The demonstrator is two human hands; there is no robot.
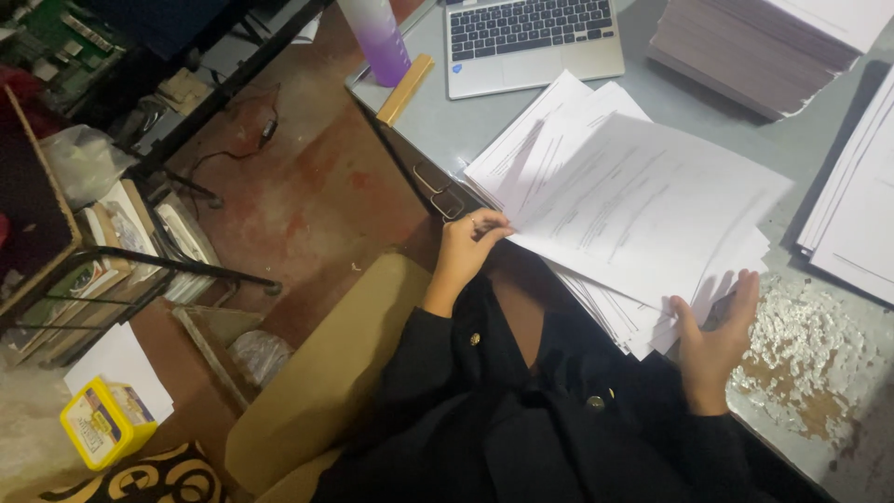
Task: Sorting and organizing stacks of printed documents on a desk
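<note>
Step in hand: sorting or squaring a fanned sheaf of printed sheets [643, 200]; judged from the spread of the pages, the sheaf is not yet aligned.
Left hand [470, 244]: fingers curled, pinching the near left edge of the sheets at the tabletop's edge.
Right hand [715, 337]: palm open, fingers spread, thumb out; it touches the lower right corner of the sheaf, holding nothing closed.
Sheets, position: on the grey tabletop [689, 112], between the 2 hands, overhanging the near edge above the person's lap; the top page lies skewed over those beneath.
Next move, judged: calls for both hands to press inward from opposite edges, so that the loose pages slide into 1 block without slipping off the overhang.
Surroundings: 1 tall paper stack [764, 47] at the far right, well apart from the hands; 1 further pile [857, 205] at the right edge; 1 open laptop [531, 42] beyond the sheaf; 1 purple bottle [377, 37] beside it.
Surface: flaked paint [801, 345] just beside the right hand.
</note>
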